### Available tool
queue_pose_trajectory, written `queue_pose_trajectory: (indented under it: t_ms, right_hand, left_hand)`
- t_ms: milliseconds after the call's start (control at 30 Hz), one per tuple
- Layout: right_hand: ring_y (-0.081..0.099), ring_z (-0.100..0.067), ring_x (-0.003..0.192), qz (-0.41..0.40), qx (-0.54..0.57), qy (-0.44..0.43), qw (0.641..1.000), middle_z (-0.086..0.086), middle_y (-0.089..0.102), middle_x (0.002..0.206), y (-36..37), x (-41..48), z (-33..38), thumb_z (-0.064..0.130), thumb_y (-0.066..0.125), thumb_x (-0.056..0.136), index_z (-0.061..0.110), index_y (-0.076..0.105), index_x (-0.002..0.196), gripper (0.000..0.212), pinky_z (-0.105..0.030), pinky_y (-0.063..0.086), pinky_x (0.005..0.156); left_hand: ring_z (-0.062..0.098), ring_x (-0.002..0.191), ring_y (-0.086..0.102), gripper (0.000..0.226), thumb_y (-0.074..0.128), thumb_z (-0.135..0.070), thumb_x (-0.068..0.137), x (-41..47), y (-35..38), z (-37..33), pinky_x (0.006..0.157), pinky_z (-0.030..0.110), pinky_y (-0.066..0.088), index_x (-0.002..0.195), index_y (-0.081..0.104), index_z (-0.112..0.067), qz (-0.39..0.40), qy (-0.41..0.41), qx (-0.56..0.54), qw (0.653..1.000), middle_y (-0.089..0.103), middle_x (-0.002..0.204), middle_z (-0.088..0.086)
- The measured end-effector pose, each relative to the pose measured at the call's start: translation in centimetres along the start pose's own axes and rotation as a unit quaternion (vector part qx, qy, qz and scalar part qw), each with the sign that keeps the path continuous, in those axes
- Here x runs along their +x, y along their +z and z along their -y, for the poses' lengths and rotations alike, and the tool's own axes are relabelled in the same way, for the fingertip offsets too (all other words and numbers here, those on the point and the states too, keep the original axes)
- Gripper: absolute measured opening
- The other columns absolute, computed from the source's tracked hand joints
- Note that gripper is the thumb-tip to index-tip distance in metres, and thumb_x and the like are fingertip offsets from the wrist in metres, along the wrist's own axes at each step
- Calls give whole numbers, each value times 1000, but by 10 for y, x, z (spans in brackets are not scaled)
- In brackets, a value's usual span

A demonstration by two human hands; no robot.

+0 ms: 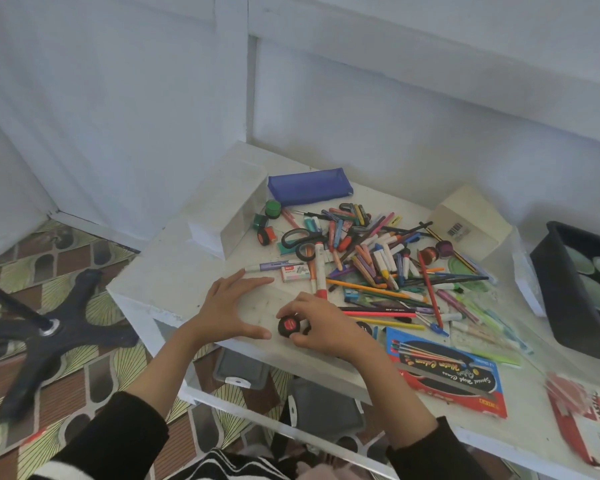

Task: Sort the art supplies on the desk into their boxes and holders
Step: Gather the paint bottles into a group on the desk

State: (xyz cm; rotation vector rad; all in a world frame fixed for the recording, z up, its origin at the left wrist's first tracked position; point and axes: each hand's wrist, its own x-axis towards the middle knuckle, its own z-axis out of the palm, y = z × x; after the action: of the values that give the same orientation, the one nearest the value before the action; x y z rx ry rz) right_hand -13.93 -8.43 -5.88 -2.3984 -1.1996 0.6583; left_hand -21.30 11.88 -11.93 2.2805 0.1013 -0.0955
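Note:
My right hand (321,327) grips a small round black pot with a red lid (289,325) on the white desk (174,271) near its front edge. Just left of the pot, my left hand (229,313) rests flat on the desk, fingers spread. Behind the hands lies a jumbled pile of pens, crayons and pencils (378,258), with black scissors (300,239), more small pots (266,233) and a small box of staples (295,273). A red-and-blue water colour box (447,368) lies to the right of my right hand.
A blue pencil case (309,187) lies at the back, a clear plastic box (229,209) at the back left and a cream box (471,216) at the back right. A black tray (561,282) stands far right. An oil pastel box (589,420) lies front right. A chair base (49,327) stands on the floor to the left.

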Motion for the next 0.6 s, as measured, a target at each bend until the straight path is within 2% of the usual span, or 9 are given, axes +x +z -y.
queue_pose_trajectory:
  t_ms: [133, 267, 367, 433, 533, 600]
  right_hand:
    - [50, -9, 96, 15, 7, 7, 1000, 0, 52, 114, -4, 1, 1, 19, 53, 93, 19, 59, 124, 32, -20, 40, 83]
    - [50, -17, 108, 37, -38, 21, 998, -4, 53, 121, -6, 5, 2, 11, 43, 96, 14, 57, 127, 34, -28, 40, 92]
    - [53, -10, 103, 13, 15, 7, 1000, 0, 59, 115, -12, 4, 0, 9, 44, 96, 19, 57, 124, 33, -22, 43, 90]
    - [56, -3, 96, -64, 69, 8, 996, 3, 63, 107, -25, 2, -11, 7, 48, 94, 20, 61, 118, 31, -15, 45, 86]
    - [55, 4, 83, -244, 93, 58, 964, 2, 63, 98, -55, -3, -44, 2, 53, 90, 13, 69, 106, 25, -9, 41, 76]
    - [54, -3, 80, -333, 59, 120, 933, 0, 60, 97, -77, -7, -76, -2, 52, 87, 12, 70, 101, 26, -9, 37, 71]
  left_hand:
    - [-13, 131, -4, 103, 52, -95, 35, -1, 1, -1, 111, 26, -1, 130, 33, -58, -7, 5, 6, 1000, 14, 133, -36]
    - [-8, 134, -2, 103, 50, -96, 36, -1, 2, -1, 114, 33, 0, 130, 33, -58, -11, -1, 11, 1000, 19, 138, -26]
    - [-8, 134, -1, 103, 52, -96, 34, -2, 1, -1, 114, 32, 0, 128, 32, -59, -15, 0, 17, 1000, 20, 139, -27]
    - [-9, 131, -1, 105, 55, -93, 32, -2, -1, -3, 113, 29, 0, 129, 32, -57, -18, 2, 17, 1000, 15, 134, -31]
    - [-10, 130, -1, 103, 58, -87, 37, -2, 0, -6, 110, 25, -2, 131, 31, -55, -20, 8, 20, 1000, 13, 131, -33]
    - [-10, 131, -1, 97, 58, -83, 43, -2, 1, -4, 110, 25, -1, 131, 31, -55, -21, 7, 22, 1000, 14, 134, -29]
